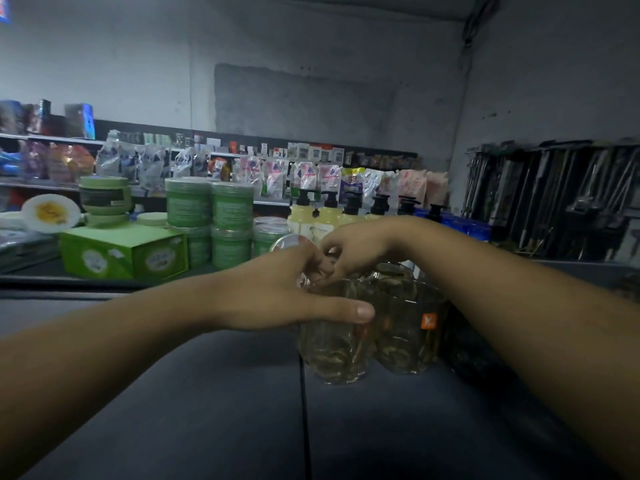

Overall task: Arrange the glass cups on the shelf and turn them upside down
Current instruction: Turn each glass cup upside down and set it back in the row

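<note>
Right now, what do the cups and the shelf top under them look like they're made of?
The cups look like clear glossy glass: what lies behind shows through their walls; one carries an orange sticker. The shelf top is dark and matte with a straight seam, possibly painted metal or laminate; the dim light leaves that open.

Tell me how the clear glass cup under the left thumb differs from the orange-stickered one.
The left hand grips the clear glass cup under its thumb; no fingers show on the clear glass cup with the orange sticker. The gripped cup stands left and nearer, the stickered cup right. Both are see-through and stand rim-up, side by side, on the dark shelf.
</note>
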Demonstrator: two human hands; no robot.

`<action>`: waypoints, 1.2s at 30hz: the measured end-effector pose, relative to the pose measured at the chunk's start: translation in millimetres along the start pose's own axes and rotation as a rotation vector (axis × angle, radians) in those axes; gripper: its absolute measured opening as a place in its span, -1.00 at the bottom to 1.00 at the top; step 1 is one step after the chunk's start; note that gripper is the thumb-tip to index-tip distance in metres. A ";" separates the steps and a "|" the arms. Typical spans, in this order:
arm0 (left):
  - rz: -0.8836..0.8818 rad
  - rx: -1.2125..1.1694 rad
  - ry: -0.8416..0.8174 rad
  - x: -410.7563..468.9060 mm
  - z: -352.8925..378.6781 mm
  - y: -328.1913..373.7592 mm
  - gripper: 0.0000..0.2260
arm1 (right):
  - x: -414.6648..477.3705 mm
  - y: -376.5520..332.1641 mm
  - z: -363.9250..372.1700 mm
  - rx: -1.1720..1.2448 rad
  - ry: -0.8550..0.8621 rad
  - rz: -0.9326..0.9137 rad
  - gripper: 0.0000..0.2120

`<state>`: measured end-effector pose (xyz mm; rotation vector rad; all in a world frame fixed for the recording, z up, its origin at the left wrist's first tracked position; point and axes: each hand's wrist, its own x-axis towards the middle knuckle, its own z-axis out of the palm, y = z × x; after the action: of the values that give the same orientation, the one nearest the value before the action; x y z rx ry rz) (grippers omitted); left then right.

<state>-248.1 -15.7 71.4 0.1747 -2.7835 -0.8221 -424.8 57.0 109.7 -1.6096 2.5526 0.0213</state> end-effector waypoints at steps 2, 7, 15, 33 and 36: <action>0.013 -0.009 0.000 -1.3 5.0 2.5 -0.17 | -12.6 6.4 -1.1 0.070 0.052 -0.018 -0.56; 0.042 -0.031 0.047 2.5 22.9 -4.7 -0.26 | -30.6 18.1 -0.3 0.226 0.144 -0.059 -0.63; 0.019 -0.237 0.106 -8.7 2.1 -22.5 -0.51 | -36.7 22.5 13.0 0.115 0.215 -0.074 -0.67; 0.183 -1.084 0.155 0.9 -7.9 -27.3 -0.24 | -82.5 -21.1 19.4 0.698 0.490 -0.237 -0.38; 0.126 -0.910 0.155 -4.7 0.2 -39.8 -0.34 | -88.8 -8.9 13.3 0.703 0.515 -0.234 -0.46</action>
<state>-241.7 -48.1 48.5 -0.0957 -1.9967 -1.8170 -377.7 134.0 106.9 -1.7146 2.2157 -1.2968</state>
